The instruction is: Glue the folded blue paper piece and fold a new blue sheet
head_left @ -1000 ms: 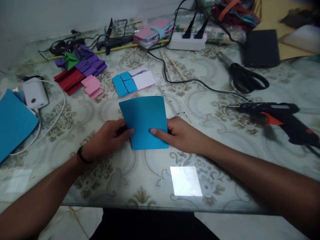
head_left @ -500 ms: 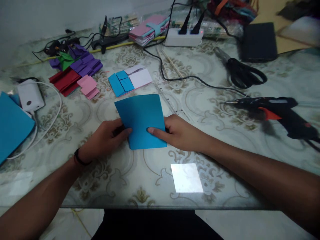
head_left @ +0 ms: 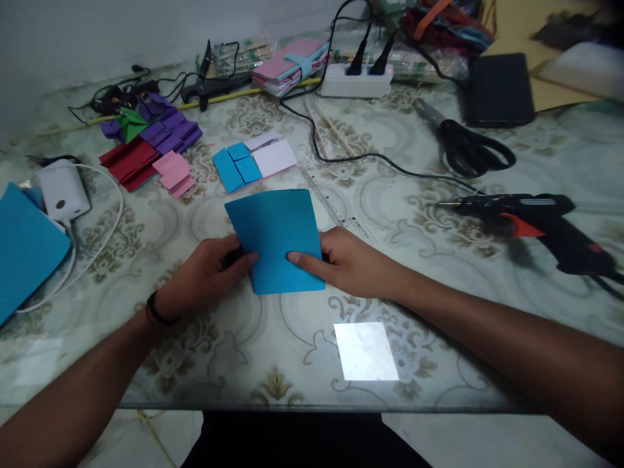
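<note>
A blue sheet of paper (head_left: 277, 234), slightly curved, is held over the middle of the patterned table. My left hand (head_left: 214, 266) pinches its left edge, thumb on the face and fingers behind. At the right edge my right hand (head_left: 341, 260) grips it the same way, with its thumb lying across the front. The fingers behind the paper are hidden. Just beyond the sheet lies a card of blue and white folded paper (head_left: 253, 161), and a clear ruler (head_left: 331, 201) lies close to the right hand.
Black scissors (head_left: 470, 146) and a glue gun (head_left: 526, 218) lie on the right. Folded coloured papers (head_left: 146, 146) are at the back left. A power strip (head_left: 357, 81) trails a black cable across the table. On the left are a white charger (head_left: 63, 188) and more blue paper (head_left: 29, 250).
The camera view has tilted a little, so everything sits slightly lower. Both hands keep the same hold on the blue paper.
</note>
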### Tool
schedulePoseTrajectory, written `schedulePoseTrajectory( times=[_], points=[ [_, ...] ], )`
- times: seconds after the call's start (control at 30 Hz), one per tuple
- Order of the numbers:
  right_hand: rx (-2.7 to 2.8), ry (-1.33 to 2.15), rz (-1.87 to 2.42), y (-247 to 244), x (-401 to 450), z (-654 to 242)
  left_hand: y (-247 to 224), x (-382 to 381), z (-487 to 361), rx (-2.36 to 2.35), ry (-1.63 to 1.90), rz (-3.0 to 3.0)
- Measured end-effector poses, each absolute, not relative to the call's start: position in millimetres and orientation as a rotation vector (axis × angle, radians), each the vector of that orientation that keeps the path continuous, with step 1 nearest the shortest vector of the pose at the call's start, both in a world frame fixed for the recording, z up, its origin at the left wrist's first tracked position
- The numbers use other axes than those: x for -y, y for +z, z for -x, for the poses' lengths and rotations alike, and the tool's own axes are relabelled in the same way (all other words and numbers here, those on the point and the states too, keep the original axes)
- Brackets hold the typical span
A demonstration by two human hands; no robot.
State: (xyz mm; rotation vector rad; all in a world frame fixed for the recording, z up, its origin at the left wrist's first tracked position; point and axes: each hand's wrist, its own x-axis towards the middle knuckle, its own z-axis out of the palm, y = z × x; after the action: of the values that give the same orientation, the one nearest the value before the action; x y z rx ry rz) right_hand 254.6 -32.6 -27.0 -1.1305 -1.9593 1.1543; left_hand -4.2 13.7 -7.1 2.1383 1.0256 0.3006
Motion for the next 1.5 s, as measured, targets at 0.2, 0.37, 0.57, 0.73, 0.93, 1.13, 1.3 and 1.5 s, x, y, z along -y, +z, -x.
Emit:
schedulePoseTrajectory(
  times=[0.2, 0.37, 0.57, 0.73, 0.93, 1.13, 1.3, 1.5],
  points=[
    [1.975, 1.128, 1.119, -29.0, 32.3, -255.0, -6.1, -13.4, 4.6, -1.038, 0.273, -2.188],
    [1.965, 1.13, 1.106, -28.8, 31.9, -255.2, -6.0, -12.8, 4.6, -1.033, 0.266, -2.187],
    [1.974, 1.133, 1.116, -28.2, 32.0, -255.0, -5.8, -13.0, 4.3, -1.04, 0.276, -2.187],
    [1.969, 1.133, 1.114, -28.8, 32.2, -254.2, -6.8, -13.5, 5.2, -1.031, 0.285, -2.197],
    [1.971, 1.128, 1.112, -28.2, 32.7, -255.4, -6.1, -13.6, 5.1, -1.035, 0.281, -2.198],
    [1.988, 1.118, 1.126, -27.5, 33.1, -255.7, -6.2, -13.3, 6.0, -1.038, 0.277, -2.187],
    [1.993, 1.112, 1.146, -28.0, 33.0, -255.6, -7.2, -13.7, 5.6, -1.065, 0.264, -2.191],
    [1.991, 1.11, 1.138, -27.2, 32.8, -255.3, -7.3, -13.7, 4.9, -1.061, 0.258, -2.187]
  ],
)
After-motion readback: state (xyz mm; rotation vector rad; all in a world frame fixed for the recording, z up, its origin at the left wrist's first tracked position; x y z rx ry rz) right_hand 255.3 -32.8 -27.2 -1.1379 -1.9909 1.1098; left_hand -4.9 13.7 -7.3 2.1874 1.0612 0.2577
